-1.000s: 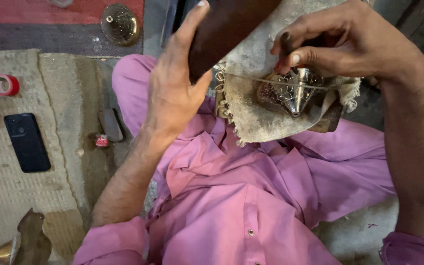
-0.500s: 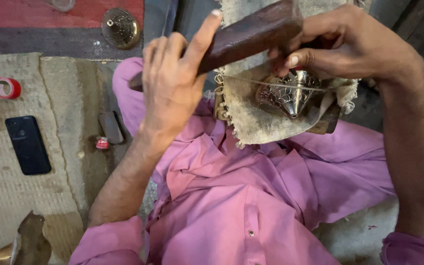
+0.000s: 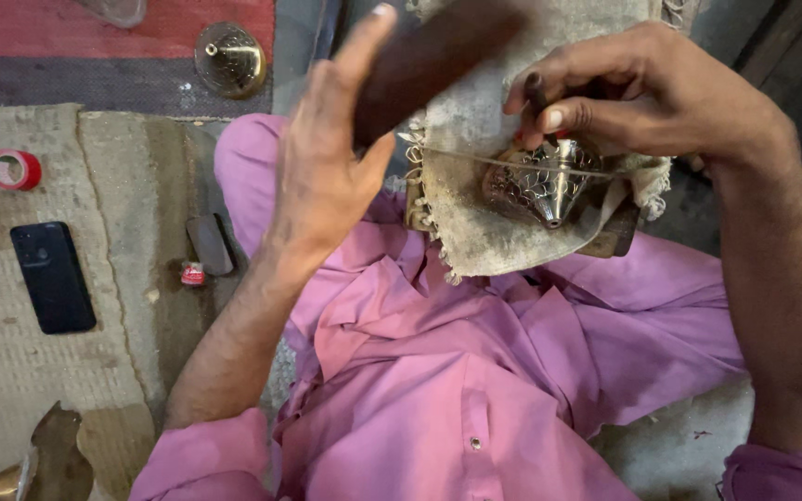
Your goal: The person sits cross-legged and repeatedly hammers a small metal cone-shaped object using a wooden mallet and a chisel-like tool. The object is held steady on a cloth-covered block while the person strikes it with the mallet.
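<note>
Your left hand (image 3: 327,176) is gripping a dark wooden block (image 3: 433,60), thumb up along its near side, fingers wrapped behind it; it's being held tilted, up above the work & a bit left of it. Your right hand (image 3: 642,97) is pinching a thin dark punch (image 3: 538,97) between thumb & forefinger, clenched tight on it, tip pointing down onto the metal cone (image 3: 542,181). The cone is lying on its side on a frayed cloth (image 3: 475,232), point facing toward you, patterned w/ small cut marks. A thin wire (image 3: 512,162) is running across the cone's top. The cloth is draping over a dark block (image 3: 614,237) sitting on your lap, against the pink tunic (image 3: 475,390).

Off to your left on the mat (image 3: 11,371): a black phone (image 3: 53,276), a red tape roll (image 3: 15,170), a small dark flat stone (image 3: 209,244) w/ a little red cap (image 3: 193,274) just beside it. A brass dome (image 3: 230,58) is resting farther out on the red-grey rug (image 3: 67,56). Can't tell what the shiny bent piece (image 3: 48,455) at the bottom left corner is.
</note>
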